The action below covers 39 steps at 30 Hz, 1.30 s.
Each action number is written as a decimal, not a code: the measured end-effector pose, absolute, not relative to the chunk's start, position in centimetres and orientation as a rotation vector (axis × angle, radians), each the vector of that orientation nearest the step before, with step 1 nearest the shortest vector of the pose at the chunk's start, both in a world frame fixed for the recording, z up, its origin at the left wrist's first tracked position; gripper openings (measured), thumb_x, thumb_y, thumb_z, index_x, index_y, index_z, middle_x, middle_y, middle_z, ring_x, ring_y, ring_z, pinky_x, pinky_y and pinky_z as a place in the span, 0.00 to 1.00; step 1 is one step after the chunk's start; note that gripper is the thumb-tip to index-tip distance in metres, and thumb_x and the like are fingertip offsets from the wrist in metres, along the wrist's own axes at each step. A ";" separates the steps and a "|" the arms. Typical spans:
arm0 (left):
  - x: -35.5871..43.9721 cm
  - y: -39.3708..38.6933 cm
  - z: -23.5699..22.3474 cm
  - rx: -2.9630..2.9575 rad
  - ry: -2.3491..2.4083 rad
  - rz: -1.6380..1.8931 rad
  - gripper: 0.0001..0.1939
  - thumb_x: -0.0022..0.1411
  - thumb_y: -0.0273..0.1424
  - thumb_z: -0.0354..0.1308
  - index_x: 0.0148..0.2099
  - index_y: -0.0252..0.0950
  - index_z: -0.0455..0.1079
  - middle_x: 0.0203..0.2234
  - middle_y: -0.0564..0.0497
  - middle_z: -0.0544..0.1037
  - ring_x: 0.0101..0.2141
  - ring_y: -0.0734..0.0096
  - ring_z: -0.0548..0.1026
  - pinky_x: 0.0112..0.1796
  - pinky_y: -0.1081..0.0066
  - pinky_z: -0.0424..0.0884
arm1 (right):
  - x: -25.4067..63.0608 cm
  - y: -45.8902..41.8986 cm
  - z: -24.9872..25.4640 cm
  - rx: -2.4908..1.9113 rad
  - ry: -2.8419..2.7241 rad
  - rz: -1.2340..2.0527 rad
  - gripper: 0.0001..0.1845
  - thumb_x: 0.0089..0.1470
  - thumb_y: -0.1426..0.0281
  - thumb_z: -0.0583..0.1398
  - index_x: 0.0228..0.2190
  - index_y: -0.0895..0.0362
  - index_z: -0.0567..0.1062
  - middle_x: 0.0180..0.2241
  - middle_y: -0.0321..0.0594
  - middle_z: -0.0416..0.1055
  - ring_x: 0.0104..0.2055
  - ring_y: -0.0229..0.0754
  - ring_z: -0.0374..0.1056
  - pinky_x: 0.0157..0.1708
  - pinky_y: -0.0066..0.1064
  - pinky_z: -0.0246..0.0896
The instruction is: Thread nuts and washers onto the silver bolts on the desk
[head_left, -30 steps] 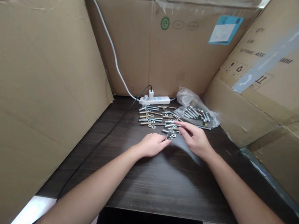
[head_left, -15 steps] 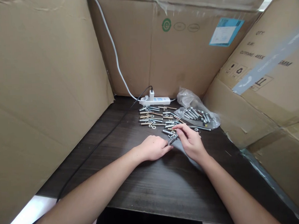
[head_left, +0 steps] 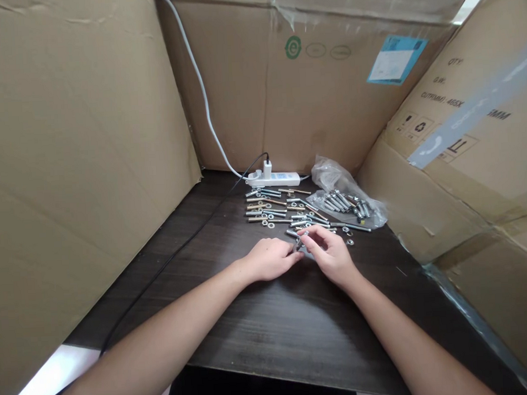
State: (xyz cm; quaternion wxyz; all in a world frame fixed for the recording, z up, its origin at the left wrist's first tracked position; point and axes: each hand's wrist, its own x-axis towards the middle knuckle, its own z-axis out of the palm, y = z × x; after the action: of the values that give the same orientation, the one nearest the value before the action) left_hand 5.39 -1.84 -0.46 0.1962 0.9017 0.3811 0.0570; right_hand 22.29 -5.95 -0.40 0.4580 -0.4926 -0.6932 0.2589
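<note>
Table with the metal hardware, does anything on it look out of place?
A small ring-shaped piece lies just right of the right hand, apart from the rows of hardware, so it looks slightly stray.

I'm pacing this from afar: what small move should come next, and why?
Probably a gentle twist by the right hand, with the left hand steady: the left holds a metal bolt, and the right is at its far end, though its exact grip is unclear.
</note>
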 end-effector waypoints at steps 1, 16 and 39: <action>5.4 -1.8 -0.5 2.475 1.070 0.193 0.26 0.63 0.48 0.39 0.30 0.35 0.69 0.26 0.47 0.75 0.27 0.62 0.72 0.28 0.69 0.62 | 22.2 -6.0 -0.5 -1.201 -1.698 0.648 0.12 0.57 0.63 0.55 0.37 0.58 0.72 0.31 0.40 0.71 0.28 0.37 0.65 0.29 0.28 0.61; 5.9 -2.0 -0.2 1.028 0.429 0.509 0.12 0.61 0.39 0.48 0.40 0.37 0.61 0.24 0.55 0.60 0.21 0.79 0.58 0.23 0.76 0.53 | 21.9 -6.1 -0.4 -1.118 -1.838 0.426 0.10 0.56 0.68 0.57 0.40 0.57 0.73 0.27 0.37 0.65 0.26 0.35 0.59 0.28 0.28 0.57; 5.7 -1.7 -0.2 0.813 0.381 0.602 0.14 0.55 0.34 0.62 0.41 0.35 0.66 0.21 0.59 0.52 0.19 0.85 0.50 0.22 0.80 0.49 | 30.1 -5.3 2.9 -1.590 -1.844 0.427 0.15 0.49 0.62 0.60 0.38 0.57 0.74 0.24 0.35 0.65 0.24 0.35 0.59 0.25 0.26 0.54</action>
State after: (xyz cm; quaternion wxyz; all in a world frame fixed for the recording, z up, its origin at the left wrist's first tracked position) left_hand 5.67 -1.69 -0.20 0.8575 0.3869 0.1811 0.2866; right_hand 30.08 -5.28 2.85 0.3286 -0.6074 -0.7045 0.1632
